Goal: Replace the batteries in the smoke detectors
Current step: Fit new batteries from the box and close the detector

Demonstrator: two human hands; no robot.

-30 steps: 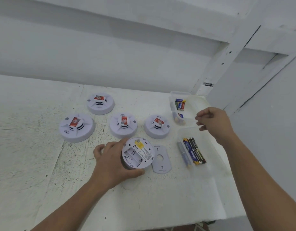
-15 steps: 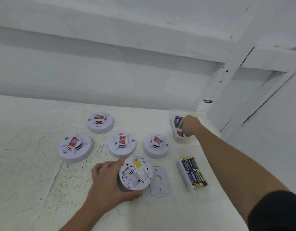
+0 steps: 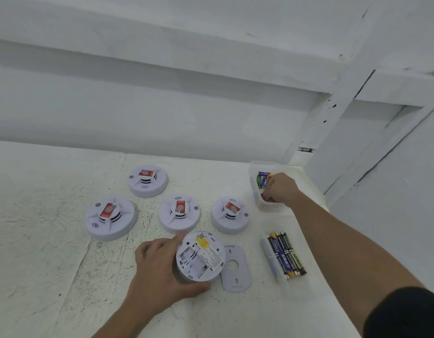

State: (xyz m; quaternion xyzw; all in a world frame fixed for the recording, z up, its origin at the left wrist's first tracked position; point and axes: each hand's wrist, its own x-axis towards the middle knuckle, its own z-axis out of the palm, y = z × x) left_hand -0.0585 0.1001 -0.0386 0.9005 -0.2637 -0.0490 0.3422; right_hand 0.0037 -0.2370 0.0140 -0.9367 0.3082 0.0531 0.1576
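Observation:
My left hand [image 3: 157, 272] grips an upturned white smoke detector [image 3: 200, 256] whose battery bay lies open and holds no batteries. Its flat cover plate [image 3: 235, 268] lies just to the right on the table. My right hand [image 3: 280, 190] reaches into a clear plastic tub [image 3: 256, 189] at the far right, fingers curled down among loose batteries [image 3: 263, 178]; whether it grips one I cannot tell. A row of several batteries [image 3: 285, 256] lies in a second clear tray nearer to me.
Several more white detectors with red stickers stand face up: far one [image 3: 147, 180], left one [image 3: 111, 217], middle one [image 3: 179, 212], right one [image 3: 229, 214]. The white table [image 3: 52, 240] meets a white wall behind; its right edge runs past the trays.
My right hand went from above the near tray forward into the far tub and has stayed down among the batteries. My left hand keeps its hold on the open detector.

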